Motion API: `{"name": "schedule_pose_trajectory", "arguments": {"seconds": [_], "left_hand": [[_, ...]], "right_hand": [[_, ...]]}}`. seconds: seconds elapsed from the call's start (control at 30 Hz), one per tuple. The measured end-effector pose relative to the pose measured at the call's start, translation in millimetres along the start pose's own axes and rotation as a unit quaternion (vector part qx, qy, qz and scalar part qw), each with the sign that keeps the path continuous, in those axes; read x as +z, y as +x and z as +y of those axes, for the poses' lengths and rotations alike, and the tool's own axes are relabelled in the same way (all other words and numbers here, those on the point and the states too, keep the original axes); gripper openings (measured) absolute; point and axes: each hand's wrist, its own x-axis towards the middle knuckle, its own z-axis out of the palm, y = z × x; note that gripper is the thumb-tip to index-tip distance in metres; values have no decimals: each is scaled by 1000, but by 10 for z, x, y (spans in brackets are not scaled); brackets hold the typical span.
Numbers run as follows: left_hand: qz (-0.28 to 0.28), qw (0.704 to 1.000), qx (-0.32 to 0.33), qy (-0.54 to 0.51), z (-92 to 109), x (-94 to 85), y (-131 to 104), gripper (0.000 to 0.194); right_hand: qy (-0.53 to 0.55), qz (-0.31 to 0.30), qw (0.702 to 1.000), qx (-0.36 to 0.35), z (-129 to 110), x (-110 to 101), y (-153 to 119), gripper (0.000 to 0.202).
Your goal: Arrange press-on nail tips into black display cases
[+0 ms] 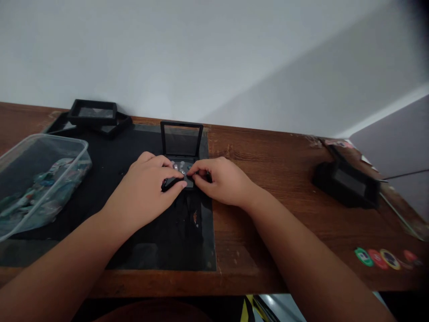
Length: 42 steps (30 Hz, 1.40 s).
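Observation:
A small black case [182, 139] with a raised, clear-windowed lid stands on the black mat near the wall. Small shiny pieces [182, 165] lie in its base. My left hand [150, 185] reaches over the base from the left, thumb and fingers bent toward each other at its front edge; what they grip, if anything, is too small to name. From the right, my right hand [223, 181] has its thumb and index finger nearly together at the base's right side, and whatever is between them cannot be made out.
A clear plastic tub [75, 167] of small bagged items sits at the left. Black frames [94, 112] are stacked against the wall. Black boxes [346, 183] and round colored badges [378, 258] lie at the right on the wooden table [284, 165].

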Motion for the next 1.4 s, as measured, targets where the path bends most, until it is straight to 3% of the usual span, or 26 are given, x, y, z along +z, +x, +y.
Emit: {"name": "schedule_pose_trajectory", "arguments": {"seconds": [0.23,0.53,0.9,1.03,1.4], "left_hand": [[-5,999,-31,10,32,-28,8,37],[-36,999,-9,7,45,-29,-19,44],[-47,998,2,-33,58,-33,-28,34],[-52,997,10,-48,64,-23,-35,32],[-48,999,-1,-26,58,-1,-23,38]], "right_hand": [[1,10,1000,-1,18,-13,-6,21],[-14,-6,1000,2,-19,-24,-15,26],[-10,6,1000,-24,3,-113,-33,24],[-37,29,999,-4,30,-129,-24,25],[-34,13,999,-2,36,-111,-13,26]]}}
